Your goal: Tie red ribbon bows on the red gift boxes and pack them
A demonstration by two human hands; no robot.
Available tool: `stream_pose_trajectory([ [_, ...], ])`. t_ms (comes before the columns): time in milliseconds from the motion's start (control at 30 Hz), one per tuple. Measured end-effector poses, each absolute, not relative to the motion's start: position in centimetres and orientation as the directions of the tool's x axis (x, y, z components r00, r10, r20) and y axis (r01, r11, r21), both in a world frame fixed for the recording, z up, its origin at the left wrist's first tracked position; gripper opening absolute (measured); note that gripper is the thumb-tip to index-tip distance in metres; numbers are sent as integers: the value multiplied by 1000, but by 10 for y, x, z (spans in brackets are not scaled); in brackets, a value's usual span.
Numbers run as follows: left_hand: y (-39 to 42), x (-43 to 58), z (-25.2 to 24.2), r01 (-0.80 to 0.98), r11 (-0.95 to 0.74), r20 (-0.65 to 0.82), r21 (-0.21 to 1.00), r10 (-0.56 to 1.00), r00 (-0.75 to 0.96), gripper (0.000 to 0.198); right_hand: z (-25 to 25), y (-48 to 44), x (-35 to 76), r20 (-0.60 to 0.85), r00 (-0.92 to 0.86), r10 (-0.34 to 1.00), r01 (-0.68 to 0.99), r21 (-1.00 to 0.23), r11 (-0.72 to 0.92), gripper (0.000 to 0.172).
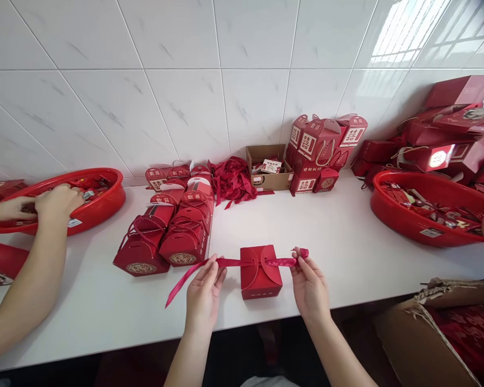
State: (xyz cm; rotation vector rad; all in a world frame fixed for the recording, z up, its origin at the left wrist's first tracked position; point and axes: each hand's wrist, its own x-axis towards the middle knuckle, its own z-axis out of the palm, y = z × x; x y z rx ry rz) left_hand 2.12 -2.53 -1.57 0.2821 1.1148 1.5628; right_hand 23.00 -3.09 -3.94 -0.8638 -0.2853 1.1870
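A small red gift box (260, 273) stands on the white table (318, 226) near its front edge. A red ribbon (230, 263) runs through the flaps on top of the box and sticks out on both sides. My left hand (204, 293) pinches the ribbon's left part, whose loose end trails down to the left. To the right of the box, my right hand (308, 284) pinches the other end. Both hands are closed on the ribbon, which is stretched between them.
Rows of finished red boxes (167, 231) lie to the left. A ribbon pile (232, 180), a small carton (268, 166) and more boxes (318, 153) stand by the wall. Red baskets (427, 207) (100, 201) sit at each side; another person's hands (56, 201) reach into the left one.
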Motion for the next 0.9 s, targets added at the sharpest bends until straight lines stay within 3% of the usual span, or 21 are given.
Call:
stream_pose_trajectory([
  [100,-24,24,-24,-731,172,-487,661,839,-243,22,-51,-29,233,-300,331,895,-757,-651,62,22],
  [233,-29,23,-29,-788,143,-523,599,815,-250,25,-67,-29,236,-420,220,881,-840,-541,-49,16],
  [533,-28,-5,-5,-703,-135,-366,698,777,-513,22,-47,-30,249,-447,182,876,-887,-459,-50,11],
  [633,-27,-7,7,-655,-199,-283,729,784,-553,25,-32,-31,255,-374,306,875,-841,-536,65,12],
  [733,-24,-3,23,-583,-259,-143,770,821,-553,27,-16,-31,260,-202,450,870,-713,-668,214,13],
  [900,-9,9,55,-434,-415,174,800,852,-493,13,13,-22,267,74,479,875,-468,-821,326,17],
])
